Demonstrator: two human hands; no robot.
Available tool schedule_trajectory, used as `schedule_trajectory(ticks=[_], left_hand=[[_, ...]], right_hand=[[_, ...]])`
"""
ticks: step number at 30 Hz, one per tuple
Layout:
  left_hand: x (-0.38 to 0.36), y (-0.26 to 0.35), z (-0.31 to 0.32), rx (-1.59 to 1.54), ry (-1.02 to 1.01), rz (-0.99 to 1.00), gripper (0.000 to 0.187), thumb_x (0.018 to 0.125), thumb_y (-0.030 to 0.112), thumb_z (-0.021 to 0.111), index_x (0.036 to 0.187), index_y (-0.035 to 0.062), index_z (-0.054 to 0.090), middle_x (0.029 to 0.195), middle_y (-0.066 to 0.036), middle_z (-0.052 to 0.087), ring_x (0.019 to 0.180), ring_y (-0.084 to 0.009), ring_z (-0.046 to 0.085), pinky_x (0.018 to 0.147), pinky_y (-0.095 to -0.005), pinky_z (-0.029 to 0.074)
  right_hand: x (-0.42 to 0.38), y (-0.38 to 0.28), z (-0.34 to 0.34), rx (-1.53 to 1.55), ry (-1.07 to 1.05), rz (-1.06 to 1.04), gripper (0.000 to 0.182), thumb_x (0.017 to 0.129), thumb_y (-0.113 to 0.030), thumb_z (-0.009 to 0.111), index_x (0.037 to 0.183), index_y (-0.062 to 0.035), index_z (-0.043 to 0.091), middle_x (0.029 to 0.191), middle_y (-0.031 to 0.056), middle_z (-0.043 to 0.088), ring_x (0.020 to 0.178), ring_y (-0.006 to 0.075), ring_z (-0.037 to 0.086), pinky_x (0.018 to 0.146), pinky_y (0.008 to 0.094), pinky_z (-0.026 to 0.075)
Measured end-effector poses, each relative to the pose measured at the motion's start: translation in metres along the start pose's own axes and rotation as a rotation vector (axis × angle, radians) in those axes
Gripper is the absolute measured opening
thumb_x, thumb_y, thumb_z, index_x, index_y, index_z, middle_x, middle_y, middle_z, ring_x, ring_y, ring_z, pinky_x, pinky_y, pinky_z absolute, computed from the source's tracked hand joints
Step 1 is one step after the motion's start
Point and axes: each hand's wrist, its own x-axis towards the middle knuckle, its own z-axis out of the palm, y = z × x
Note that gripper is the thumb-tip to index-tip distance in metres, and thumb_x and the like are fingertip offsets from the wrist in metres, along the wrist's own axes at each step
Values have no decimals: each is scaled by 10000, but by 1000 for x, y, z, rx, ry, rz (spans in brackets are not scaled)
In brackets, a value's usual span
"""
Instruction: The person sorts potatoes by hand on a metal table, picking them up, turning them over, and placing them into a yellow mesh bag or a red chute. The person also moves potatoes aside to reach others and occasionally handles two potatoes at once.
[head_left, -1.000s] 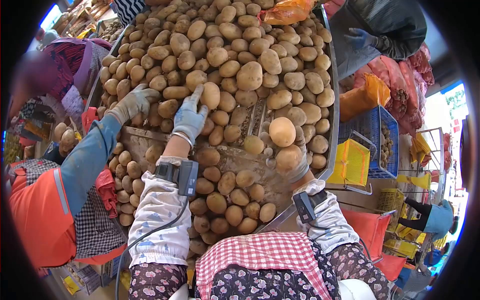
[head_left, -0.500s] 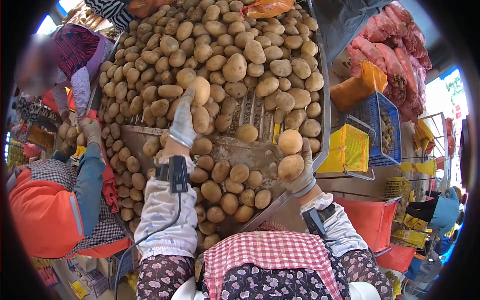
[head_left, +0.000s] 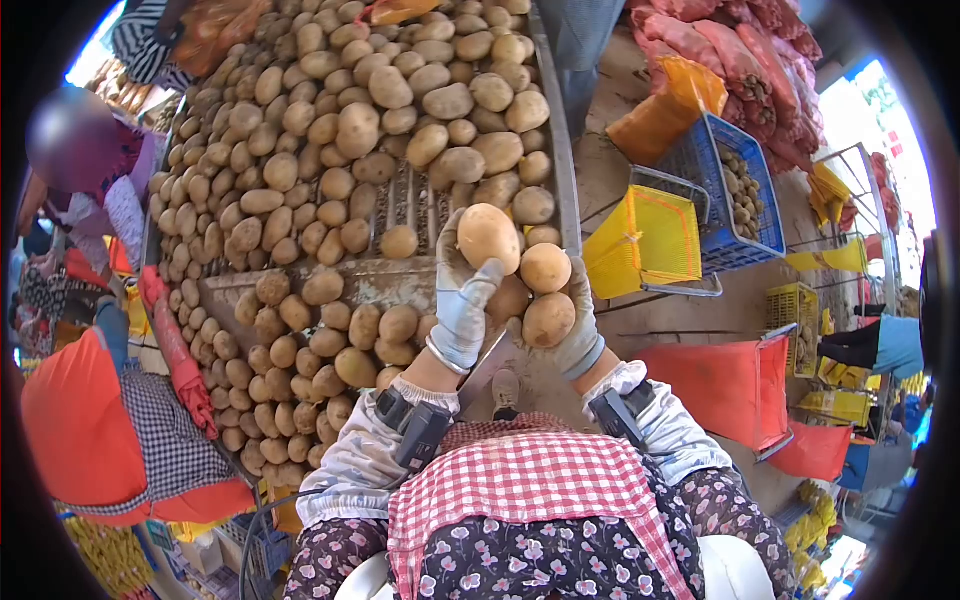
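Three potatoes sit in your gloved hands at the centre of the head view, raised above the near right edge of the sorting table point(head_left: 553, 120). Your left hand point(head_left: 462, 300) has its fingers curled under and closed around the largest potato point(head_left: 488, 237), which stands highest of the three. Your right hand point(head_left: 572, 325) has its fingers wrapped around two smaller potatoes, the upper potato point(head_left: 546, 267) touching the lower potato point(head_left: 549, 319); both hands meet side by side. Behind them, the heaped potatoes point(head_left: 350, 120) cover the upper table, and a lower tier of potatoes point(head_left: 300, 360) lies to the left of your left forearm. Right of the table stand a yellow crate point(head_left: 645, 240) and, beyond it, a blue crate point(head_left: 725, 190). A co-worker's orange sleeve point(head_left: 75, 420) shows at the far left edge.
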Motion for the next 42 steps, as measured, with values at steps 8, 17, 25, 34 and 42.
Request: schedule_trajectory(ticks=[8, 17, 25, 34, 42], left_hand=[[82, -82, 98, 804, -641, 353, 717, 799, 150, 705, 1414, 25, 359, 1308, -198, 502, 1238, -304, 494, 1062, -362, 386], [0, -21, 5, 1388, -427, 452, 729, 797, 309, 665, 1412, 53, 369, 1399, -216, 413, 1275, -402, 417, 1061, -482, 336], [-172, 96, -213, 2107, 775, -136, 816, 849, 419, 570, 1493, 52, 230, 1547, -192, 201, 1436, -370, 159, 1158, -509, 59], [-154, 132, -263, 2185, 814, -274, 793, 871, 494, 532, 1488, 82, 250, 1532, -171, 250, 1417, -363, 204, 1150, -512, 139], [-289, 170, -258, 1293, 546, -54, 544, 844, 368, 600, 1273, 37, 546, 1453, -210, 372, 1320, -415, 360, 1109, -469, 281]], right_hand=[[-47, -120, -9, -182, 116, -607, 672, 845, -647, 493, 1285, -139, 509, 1276, 106, 559, 1152, 279, 558, 973, 450, 483], [-39, -199, -77, -442, 736, -662, 553, 941, -443, 465, 1400, -145, 388, 1334, 117, 503, 1202, 278, 505, 966, 438, 442], [38, -37, 6, -1600, 76, -797, 407, 924, -94, 583, 1320, -54, 503, 1085, 74, 646, 926, 131, 602, 852, 274, 480], [109, 156, 56, -2534, -740, -712, 537, 795, -328, 681, 1238, -60, 541, 1119, 158, 622, 1103, 354, 562, 984, 450, 409], [85, 126, 69, -2303, -642, -655, 257, 848, -152, 635, 1088, -63, 662, 992, 158, 677, 953, 310, 641, 850, 383, 496]])
